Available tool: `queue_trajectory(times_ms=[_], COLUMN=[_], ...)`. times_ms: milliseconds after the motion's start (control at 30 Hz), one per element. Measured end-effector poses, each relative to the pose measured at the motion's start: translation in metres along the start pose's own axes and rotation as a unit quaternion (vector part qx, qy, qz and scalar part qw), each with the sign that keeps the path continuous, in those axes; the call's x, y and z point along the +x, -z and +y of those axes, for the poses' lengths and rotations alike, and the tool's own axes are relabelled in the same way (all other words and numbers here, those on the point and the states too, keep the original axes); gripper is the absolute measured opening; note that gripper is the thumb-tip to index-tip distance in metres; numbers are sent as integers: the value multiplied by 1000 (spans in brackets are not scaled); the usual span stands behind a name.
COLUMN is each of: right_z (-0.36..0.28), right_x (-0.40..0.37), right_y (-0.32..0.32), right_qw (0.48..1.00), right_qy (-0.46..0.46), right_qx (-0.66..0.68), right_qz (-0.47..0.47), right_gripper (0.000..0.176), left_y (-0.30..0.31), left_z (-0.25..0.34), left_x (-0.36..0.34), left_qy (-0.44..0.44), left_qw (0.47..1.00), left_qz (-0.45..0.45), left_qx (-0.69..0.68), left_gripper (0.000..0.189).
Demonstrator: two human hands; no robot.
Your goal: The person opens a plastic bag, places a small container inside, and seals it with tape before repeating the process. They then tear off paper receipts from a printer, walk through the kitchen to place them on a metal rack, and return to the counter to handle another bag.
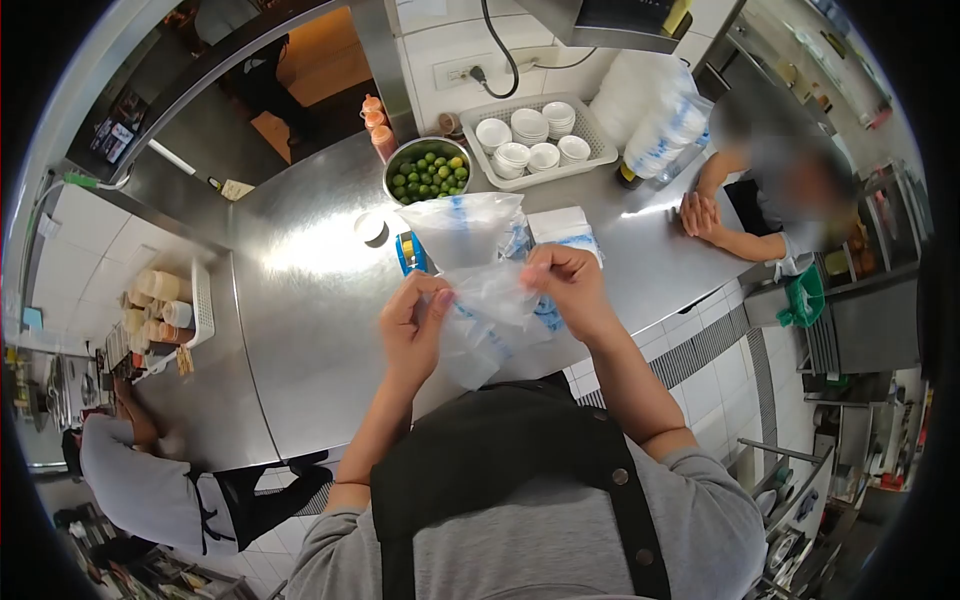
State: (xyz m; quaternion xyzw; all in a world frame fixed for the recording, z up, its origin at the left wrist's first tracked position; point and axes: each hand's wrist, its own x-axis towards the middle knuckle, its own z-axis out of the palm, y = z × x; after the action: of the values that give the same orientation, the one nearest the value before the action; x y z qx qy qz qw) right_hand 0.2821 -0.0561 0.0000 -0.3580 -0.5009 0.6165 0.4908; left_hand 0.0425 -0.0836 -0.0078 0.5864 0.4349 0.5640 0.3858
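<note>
A clear plastic bag (492,300) with blue print hangs between my two hands, over the near edge of the steel counter. My left hand (414,318) pinches its left upper edge between thumb and fingers. On the other side, my right hand (568,288) grips the bag's right upper corner. Just beyond lies another clear bag (460,225) with blue marks. A blue tape dispenser (410,254) stands by my left fingertips. Behind my right hand is a white stack of bags or sheets (562,228) with blue print.
On the steel counter (310,330) are a metal bowl of limes (392,190), a basket (605,158) of small white dishes, orange bottles (382,140) and a white cup (370,230). A co-worker's clasped hands (703,217) rest at right; another person (150,480) works at left.
</note>
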Motion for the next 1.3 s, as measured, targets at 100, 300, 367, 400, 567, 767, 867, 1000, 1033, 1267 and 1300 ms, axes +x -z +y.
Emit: queue_trajectory(times_ms=[100, 300, 367, 400, 567, 767, 867, 1000, 1033, 1267, 1300], right_z=[-6, -27, -32, -36, -43, -54, -56, -52, -54, -78, -73], right_x=[9, 13, 14, 15, 19, 13, 13, 15, 14, -4, -4], right_y=[2, 18, 14, 9, -7, -16, -7, -12, -20, -47, -43], right_qw=[992, 990, 990, 990, 995, 998, 999, 968, 940, 881, 878], right_qy=[12, 58, 60, 65, 50, 24, 19, 66, 100, 278, 256], right_qx=[87, -16, -42, -50, -62, -58, -50, -218, -298, -377, -396], right_qz=[89, 125, 118, 112, 59, -29, 3, 105, 133, -68, -80], right_gripper=[4, 14, 18, 20, 23, 22, 20, 17, 17, 17, 19], left_y=[2, 21, 28, 27, 2, -12, -16, -23, -22, -13, -12], left_z=[2, 0, -6, -2, 41, 53, 52, 39, 37, 35, 35], left_x=[5, 6, 4, 3, 11, 35, 35, 30, 29, 25, 22], left_qy=[-48, -65, -91, -84, -152, -290, -339, -385, -372, -352, -334], left_qw=[997, 989, 988, 989, 983, 918, 906, 870, 872, 866, 884], left_qz=[29, 43, -25, -38, -55, -79, -98, -142, -154, -162, -164], left_qx=[-54, -127, -126, -113, 85, 257, 236, 273, 279, 315, 284], left_gripper=[20, 26, 28, 28, 30, 22, 18, 16, 16, 10, 12])
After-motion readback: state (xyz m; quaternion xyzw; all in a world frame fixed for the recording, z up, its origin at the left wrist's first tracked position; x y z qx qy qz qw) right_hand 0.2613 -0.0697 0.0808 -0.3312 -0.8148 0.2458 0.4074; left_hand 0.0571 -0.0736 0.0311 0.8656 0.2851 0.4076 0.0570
